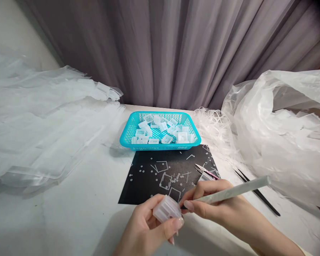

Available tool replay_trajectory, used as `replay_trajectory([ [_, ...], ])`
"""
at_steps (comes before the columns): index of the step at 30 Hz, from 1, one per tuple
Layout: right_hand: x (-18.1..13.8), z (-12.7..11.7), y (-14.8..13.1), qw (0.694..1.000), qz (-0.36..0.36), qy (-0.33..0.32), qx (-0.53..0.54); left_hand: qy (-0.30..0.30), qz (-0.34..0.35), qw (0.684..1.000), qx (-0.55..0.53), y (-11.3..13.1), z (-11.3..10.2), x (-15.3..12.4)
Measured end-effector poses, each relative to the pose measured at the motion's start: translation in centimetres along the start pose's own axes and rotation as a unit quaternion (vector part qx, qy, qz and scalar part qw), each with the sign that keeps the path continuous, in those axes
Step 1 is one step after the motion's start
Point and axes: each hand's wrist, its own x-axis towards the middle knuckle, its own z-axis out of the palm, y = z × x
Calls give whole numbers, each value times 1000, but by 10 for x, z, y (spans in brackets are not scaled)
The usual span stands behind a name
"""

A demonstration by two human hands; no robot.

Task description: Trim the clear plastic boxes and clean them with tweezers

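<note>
My left hand (152, 224) is closed around a small translucent plastic box (167, 209), holding it tilted above the near table edge. In my right hand (216, 202) is a pen-shaped tool (234, 190) with a pale, mottled handle, pinched near its dark lower end. That end meets the right side of the box; the tip itself is hidden by my fingers. Just beyond both hands lies a black mat (146, 181), strewn with several thin white plastic frames and small round bits. Past my right knuckles, pointed scissors or snips (206, 171) rest beside another translucent piece, partly covered by the hand.
A turquoise basket (125, 137) with several translucent boxes stands behind the mat. Black tweezers (264, 199) lie at the right. Bulky clear plastic bags (42, 128) fill the left, another bag (269, 124) the right, next to a heap of plastic strips (214, 124). A grey curtain (162, 53) hangs behind.
</note>
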Motion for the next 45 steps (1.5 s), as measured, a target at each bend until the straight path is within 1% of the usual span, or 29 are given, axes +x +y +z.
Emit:
replay_trajectory([
  [3,-1,2,-4,1000,-10,8,-2,-2,8,1000,-3,-1,-1,0],
  [7,-2,3,-1,1000,-30,1,-7,-3,2,1000,-5,-3,-1,1],
  [10,-2,5,5,996,-48,22,-67,4,0,1000,0,-4,-1,1],
  [12,-3,8,10,988,-76,41,-126,5,4,1000,3,-4,-1,1],
  [13,-3,10,13,982,-98,51,-154,5,6,1000,3,-5,-1,1],
  [15,-3,13,17,964,-168,72,-194,4,10,1000,3,-5,-1,1],
  [19,-1,18,25,919,-299,94,-241,9,15,1000,4,-6,-1,2],
  [23,3,23,34,870,-367,132,-301,7,20,1000,8,-6,-3,2],
  [27,9,28,45,829,-426,173,-319,7,19,1000,1,-5,-3,2],
  [31,12,30,51,806,-440,197,-345,14,15,1000,-10,-3,-2,2],
  [33,13,31,52,789,-452,208,-360,12,14,1000,-21,-3,-1,2],
  [36,13,31,51,765,-470,230,-376,-19,4,999,-33,-5,-2,3],
  [38,13,31,49,760,-469,236,-383,-33,-3,999,-38,-8,-4,4],
  [42,12,26,46,755,-468,239,-393,-29,7,999,-32,-11,-7,6],
  [45,14,21,49,746,-460,224,-426,-89,-8,996,-14,-11,-9,5],
])
